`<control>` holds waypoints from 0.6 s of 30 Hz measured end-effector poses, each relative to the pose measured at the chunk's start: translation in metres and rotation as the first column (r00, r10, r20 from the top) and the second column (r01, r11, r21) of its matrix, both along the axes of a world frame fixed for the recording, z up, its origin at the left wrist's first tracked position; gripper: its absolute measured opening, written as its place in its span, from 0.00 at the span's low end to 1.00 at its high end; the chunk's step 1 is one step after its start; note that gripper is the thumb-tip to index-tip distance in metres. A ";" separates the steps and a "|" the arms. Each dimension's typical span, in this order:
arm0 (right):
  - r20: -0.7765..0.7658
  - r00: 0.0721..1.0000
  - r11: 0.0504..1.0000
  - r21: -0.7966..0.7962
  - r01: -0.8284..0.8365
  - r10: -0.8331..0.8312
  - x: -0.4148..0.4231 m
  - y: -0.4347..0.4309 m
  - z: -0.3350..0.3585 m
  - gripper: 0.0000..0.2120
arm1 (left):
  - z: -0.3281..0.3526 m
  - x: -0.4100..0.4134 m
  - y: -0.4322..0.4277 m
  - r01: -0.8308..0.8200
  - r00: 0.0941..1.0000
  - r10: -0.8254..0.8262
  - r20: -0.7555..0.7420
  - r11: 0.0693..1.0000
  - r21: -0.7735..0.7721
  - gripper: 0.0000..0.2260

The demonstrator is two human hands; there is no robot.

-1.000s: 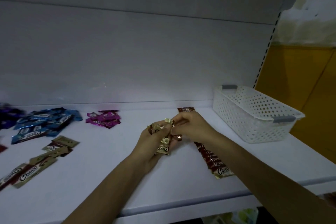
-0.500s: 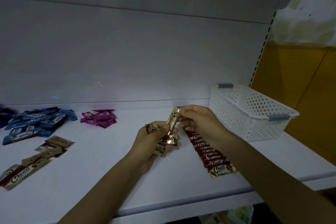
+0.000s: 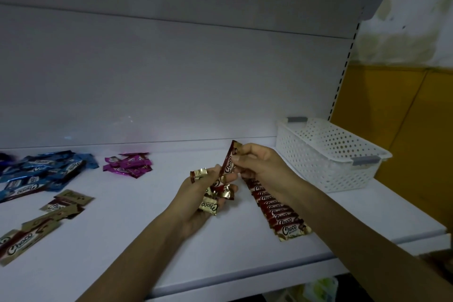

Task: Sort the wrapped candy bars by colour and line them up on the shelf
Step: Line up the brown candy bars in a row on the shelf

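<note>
My left hand (image 3: 196, 193) grips a small bunch of gold-and-brown candy bars (image 3: 210, 205) above the middle of the white shelf (image 3: 137, 240). My right hand (image 3: 259, 167) pinches one red-brown Choco bar (image 3: 228, 162) and holds it nearly upright, its lower end at the bunch. Below my right wrist a row of red-brown bars (image 3: 277, 213) runs overlapping toward the shelf's front edge. Loose piles lie to the left: blue bars (image 3: 41, 174), magenta bars (image 3: 128, 164) and gold bars (image 3: 46, 218).
A white perforated plastic basket (image 3: 326, 154) with grey clips stands at the right end of the shelf, close behind my right hand. The shelf's back panel rises behind everything. A yellow wall (image 3: 402, 130) lies beyond the shelf's right side.
My right hand has drawn one red-brown bar up out of the bunch in my left hand and tilted it upright. The row of red-brown bars is now less covered by my arm.
</note>
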State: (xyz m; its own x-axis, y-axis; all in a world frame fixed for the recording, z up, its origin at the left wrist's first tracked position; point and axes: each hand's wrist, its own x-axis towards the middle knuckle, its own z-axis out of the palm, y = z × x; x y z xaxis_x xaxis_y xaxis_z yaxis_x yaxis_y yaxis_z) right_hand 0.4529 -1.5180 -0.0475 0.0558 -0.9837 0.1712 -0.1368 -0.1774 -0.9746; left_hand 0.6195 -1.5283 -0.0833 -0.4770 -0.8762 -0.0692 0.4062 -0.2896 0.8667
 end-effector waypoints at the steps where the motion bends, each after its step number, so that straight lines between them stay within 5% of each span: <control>1: -0.006 1.000 1.000 -0.016 0.013 -0.013 -0.002 0.001 0.001 0.06 | 0.000 0.000 0.000 -0.005 1.000 0.005 0.002 1.000 -0.013 0.17; 8: -0.307 0.944 0.976 -0.208 0.061 -0.124 -0.018 0.017 0.008 0.11 | -0.001 0.000 0.001 -0.016 0.999 0.018 0.034 0.998 -0.067 0.16; 11: -0.621 0.743 0.921 -0.390 -0.014 -0.252 -0.026 0.022 0.008 0.21 | -0.002 -0.001 0.002 -0.019 0.998 0.025 0.064 0.996 -0.085 0.17; 14: -0.762 0.478 0.791 -0.578 -0.200 -0.436 -0.024 0.025 0.010 0.10 | -0.002 -0.002 0.004 -0.014 0.998 0.020 0.062 0.995 -0.096 0.17; 16: -0.770 0.406 0.754 -0.610 -0.242 -0.493 -0.023 0.028 0.011 0.08 | -0.002 -0.002 0.004 -0.007 0.998 0.013 0.059 0.996 -0.093 0.17; 18: -0.752 0.431 0.773 -0.610 -0.173 -0.498 -0.025 0.032 0.008 0.08 | -0.002 -0.002 0.004 -0.009 0.998 0.014 0.062 0.996 -0.086 0.17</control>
State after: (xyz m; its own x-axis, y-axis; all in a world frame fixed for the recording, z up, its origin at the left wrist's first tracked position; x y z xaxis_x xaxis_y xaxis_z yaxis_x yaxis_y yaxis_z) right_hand 0.4282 -1.4858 -0.0395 0.3454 -0.7210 0.6007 -0.8915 -0.4521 -0.0300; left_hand 0.6174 -1.5240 -0.0851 -0.4640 -0.8855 -0.0230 0.3534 -0.2089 0.9118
